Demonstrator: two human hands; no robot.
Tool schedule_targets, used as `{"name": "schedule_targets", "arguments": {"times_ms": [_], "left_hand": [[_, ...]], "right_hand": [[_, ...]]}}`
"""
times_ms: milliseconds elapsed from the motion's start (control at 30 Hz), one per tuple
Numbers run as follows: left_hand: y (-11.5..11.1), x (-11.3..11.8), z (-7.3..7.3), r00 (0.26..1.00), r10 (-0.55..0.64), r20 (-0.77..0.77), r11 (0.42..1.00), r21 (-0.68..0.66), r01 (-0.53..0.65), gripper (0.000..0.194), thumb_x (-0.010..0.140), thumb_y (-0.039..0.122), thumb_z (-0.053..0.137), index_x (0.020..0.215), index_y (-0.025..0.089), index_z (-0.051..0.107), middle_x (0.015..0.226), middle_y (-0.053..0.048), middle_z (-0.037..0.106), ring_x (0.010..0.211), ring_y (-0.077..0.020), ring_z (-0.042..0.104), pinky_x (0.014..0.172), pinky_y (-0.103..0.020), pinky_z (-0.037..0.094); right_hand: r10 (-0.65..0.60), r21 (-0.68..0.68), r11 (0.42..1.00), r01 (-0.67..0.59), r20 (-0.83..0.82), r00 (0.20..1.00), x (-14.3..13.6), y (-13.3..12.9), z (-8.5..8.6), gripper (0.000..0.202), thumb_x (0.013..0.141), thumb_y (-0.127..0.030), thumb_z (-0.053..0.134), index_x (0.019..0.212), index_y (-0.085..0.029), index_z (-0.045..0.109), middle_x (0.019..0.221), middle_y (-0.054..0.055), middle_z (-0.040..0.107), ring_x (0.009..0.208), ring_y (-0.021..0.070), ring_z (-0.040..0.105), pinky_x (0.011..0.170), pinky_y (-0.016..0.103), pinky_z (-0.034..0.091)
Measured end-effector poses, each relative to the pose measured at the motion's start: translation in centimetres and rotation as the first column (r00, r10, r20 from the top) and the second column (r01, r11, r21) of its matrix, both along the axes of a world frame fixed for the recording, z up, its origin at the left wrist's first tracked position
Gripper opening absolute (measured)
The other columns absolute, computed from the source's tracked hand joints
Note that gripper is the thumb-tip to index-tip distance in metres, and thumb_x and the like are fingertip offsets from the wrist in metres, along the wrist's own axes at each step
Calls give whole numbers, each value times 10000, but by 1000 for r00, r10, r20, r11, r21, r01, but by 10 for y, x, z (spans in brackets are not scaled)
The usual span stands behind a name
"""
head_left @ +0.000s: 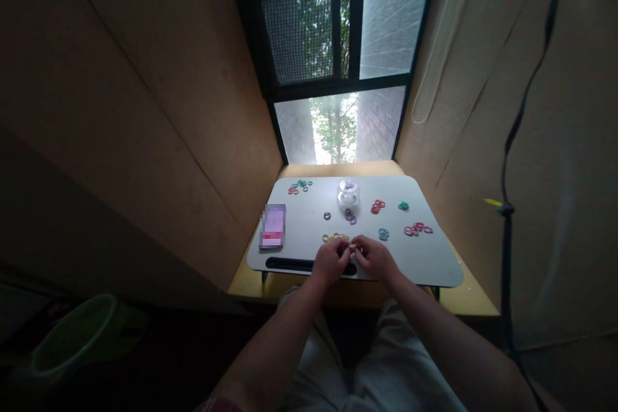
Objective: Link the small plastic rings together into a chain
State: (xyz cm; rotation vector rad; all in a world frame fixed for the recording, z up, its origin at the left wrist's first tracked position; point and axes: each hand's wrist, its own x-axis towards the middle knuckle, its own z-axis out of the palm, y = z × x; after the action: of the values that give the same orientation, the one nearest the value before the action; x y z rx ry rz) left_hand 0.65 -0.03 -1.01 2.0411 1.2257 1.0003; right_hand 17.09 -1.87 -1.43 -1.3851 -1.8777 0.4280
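Note:
My left hand (331, 260) and my right hand (377, 259) meet over the near edge of a white lap table (299, 222). Their fingertips are pinched together on a small yellow band (353, 246), mostly covered by the fingers. Just beyond my left hand lies a row of yellow bands (335, 237), like small hair ties. Light blue bands (383, 234) are past my right hand. Farther off sit purple bands (350, 216), a dark band (327, 215), red bands (377, 206), a green bunch (403, 205) and pink bands (418, 229).
A clear plastic container (348, 194) stands at the table's back. Mixed coloured bands (300, 187) lie far left, above a phone (273, 226). A black slot (290, 263) runs along the near edge. A dark cord (506, 270) hangs at right; a green basket (74, 335) is lower left.

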Motion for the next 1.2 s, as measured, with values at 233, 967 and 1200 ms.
{"name": "schedule_targets", "arguments": {"times_ms": [233, 967, 1200], "left_hand": [[2, 0, -2, 1000, 6, -16, 1000, -3, -6, 137, 854, 293, 567, 846, 208, 674, 731, 1, 662, 655, -124, 572, 617, -233, 401], [2, 0, 2, 1000, 20, 9, 998, -63, -20, 180, 864, 350, 574, 838, 199, 668, 751, -13, 687, 676, -133, 612, 639, -240, 438], [0, 0, 2, 998, -29, 57, 999, -38, 31, 93, 817, 255, 589, 862, 187, 635, 724, 2, 657, 621, -111, 581, 627, -226, 449]], "right_hand": [[13, 1, 1000, -13, -68, 998, 1, 1, -2, 145, 824, -223, 527, 925, -221, 632, 752, 3, 659, 598, 139, 561, 624, 252, 436], [-56, -17, 998, 55, -61, 997, 0, 3, -2, 112, 852, -282, 519, 797, -207, 581, 667, -4, 611, 601, 141, 532, 590, 239, 388], [-66, -3, 998, 66, -22, 998, 1, 3, -3, 119, 861, -271, 512, 805, -203, 592, 698, 3, 619, 640, 148, 544, 621, 244, 383]]}}
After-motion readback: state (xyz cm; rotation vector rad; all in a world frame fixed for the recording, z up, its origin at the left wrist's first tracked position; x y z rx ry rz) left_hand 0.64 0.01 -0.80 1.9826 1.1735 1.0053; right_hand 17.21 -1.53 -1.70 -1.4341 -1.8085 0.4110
